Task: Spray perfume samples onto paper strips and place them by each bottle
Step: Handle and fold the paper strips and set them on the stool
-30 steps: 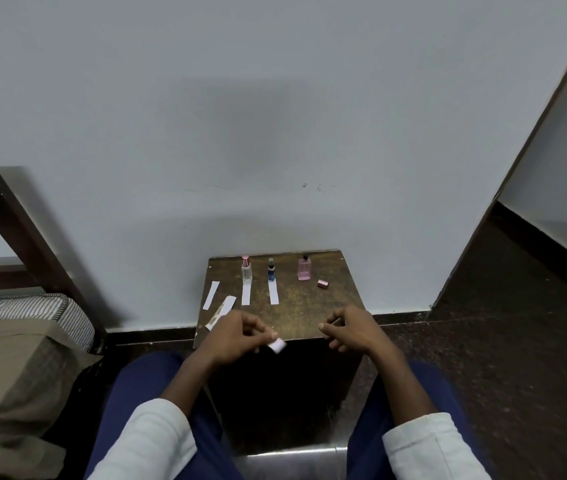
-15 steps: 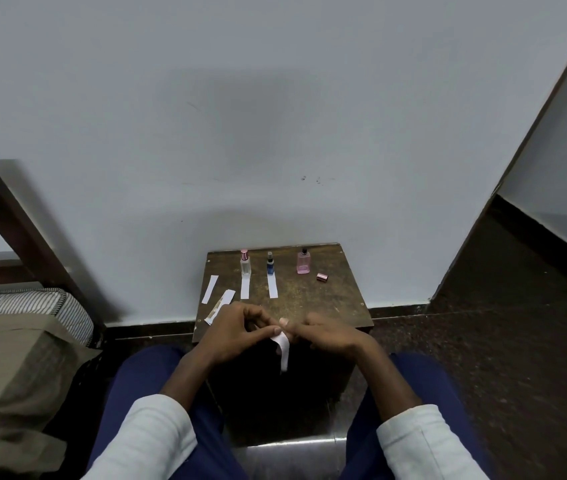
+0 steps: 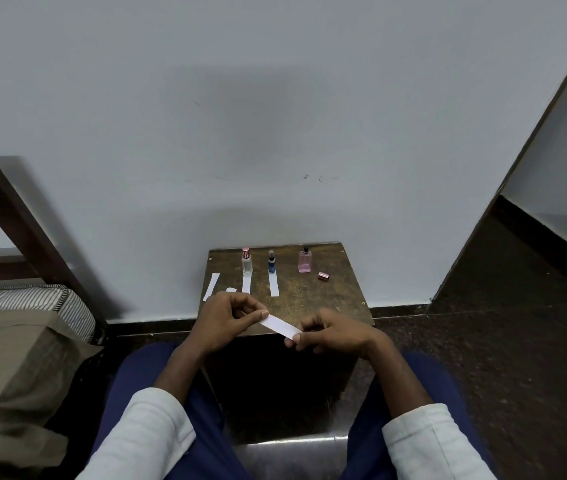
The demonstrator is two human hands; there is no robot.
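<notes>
Paper strip (image 3: 280, 324) looks super light and floppy, so both hands, left hand (image 3: 221, 318) and right hand (image 3: 332, 332), have fingers pinching one end each, held taut over the tabletop (image 3: 327, 299) edge.

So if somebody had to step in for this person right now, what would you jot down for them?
Left hand and right hand each pinch one end of a paper strip, stretched between them over the near edge of the small table.
Done: strips lie in front of the clear bottle and the blue bottle.
Left: the pink bottle has no strip; its cap lies beside it. Spray the held strip, set it there.
A spare strip lies at the far left.
</notes>
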